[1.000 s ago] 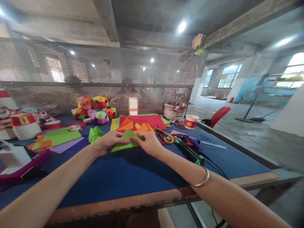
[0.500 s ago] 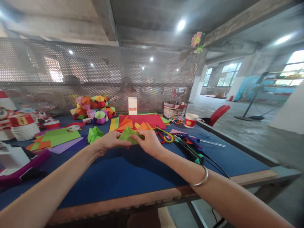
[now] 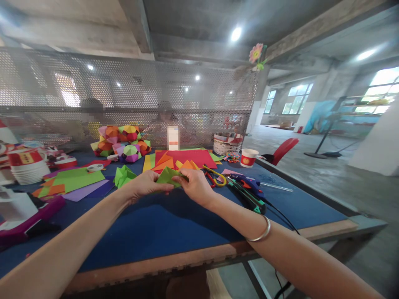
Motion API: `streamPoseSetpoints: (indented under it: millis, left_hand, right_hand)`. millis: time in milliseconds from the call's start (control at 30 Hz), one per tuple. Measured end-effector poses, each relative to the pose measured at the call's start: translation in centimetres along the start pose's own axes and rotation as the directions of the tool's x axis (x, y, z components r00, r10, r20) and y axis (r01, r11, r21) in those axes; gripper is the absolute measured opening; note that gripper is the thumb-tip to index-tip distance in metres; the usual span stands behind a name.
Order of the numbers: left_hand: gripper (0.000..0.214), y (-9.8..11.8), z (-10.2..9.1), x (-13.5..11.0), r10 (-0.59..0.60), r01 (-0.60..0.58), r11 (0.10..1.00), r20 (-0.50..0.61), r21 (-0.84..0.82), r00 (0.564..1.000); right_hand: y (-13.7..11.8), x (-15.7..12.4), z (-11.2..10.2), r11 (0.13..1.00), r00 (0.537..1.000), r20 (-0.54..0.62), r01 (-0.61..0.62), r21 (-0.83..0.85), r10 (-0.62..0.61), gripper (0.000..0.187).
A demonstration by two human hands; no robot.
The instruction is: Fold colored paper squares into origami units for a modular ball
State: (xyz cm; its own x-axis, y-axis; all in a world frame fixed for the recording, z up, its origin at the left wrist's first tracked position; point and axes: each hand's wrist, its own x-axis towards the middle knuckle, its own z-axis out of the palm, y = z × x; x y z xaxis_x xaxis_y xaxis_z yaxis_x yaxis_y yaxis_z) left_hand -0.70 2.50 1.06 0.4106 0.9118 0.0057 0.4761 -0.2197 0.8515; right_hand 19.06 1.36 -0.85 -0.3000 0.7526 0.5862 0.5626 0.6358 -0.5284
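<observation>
A piece of folded green paper point(image 3: 168, 176) is held above the blue table between both hands. My left hand point(image 3: 146, 183) pinches its left side, thumb along the lower edge. On the right side my right hand point(image 3: 197, 185) grips it with thumb and fingers closed; a silver bangle circles that wrist. A green folded paper piece point(image 3: 124, 176) rests on the table just left of my left hand. Behind my hands lie orange folded pieces point(image 3: 164, 162) on red paper sheets point(image 3: 196, 158). Scissors point(image 3: 220, 178) with red and yellow handles lie right of my right hand.
A utility knife point(image 3: 247, 194) and a blue glue gun point(image 3: 249, 182) with a cord lie at the right, near a paper cup point(image 3: 249, 158) and a woven basket point(image 3: 228, 143). Coloured paper balls point(image 3: 131, 153) stand at the back. A purple-based tape dispenser point(image 3: 40, 216) sits left.
The view has shifted slightly. Both hands keep their grip on the green paper, with hardly any change in its position or shape.
</observation>
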Motion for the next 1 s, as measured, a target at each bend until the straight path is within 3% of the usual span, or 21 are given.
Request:
streamPoseSetpoints:
  millis: [767, 900, 1000]
  left_hand:
    - [0.037, 0.8, -1.3, -0.3, 0.005, -0.003, 0.993, -0.021, 0.120, 1.000]
    - [0.035, 0.0, -2.6, -0.2, 0.016, -0.012, 0.988, -0.026, 0.154, 1.000]
    - [0.032, -1.1, -4.3, -0.1, -0.014, 0.027, 0.990, -0.090, 0.141, 0.996]
  right_hand:
    - [1.0, 0.4, -0.5, 0.999, 0.998, -0.048, -0.039, 0.028, 0.040, 0.052]
    - [2.1, 0.8, -1.2, 0.998, 0.993, -0.099, -0.061, -0.005, 0.060, 0.048]
    - [3.5, 1.3, -2.3, 0.990, 0.971, -0.209, -0.129, -0.062, 0.114, 0.052]
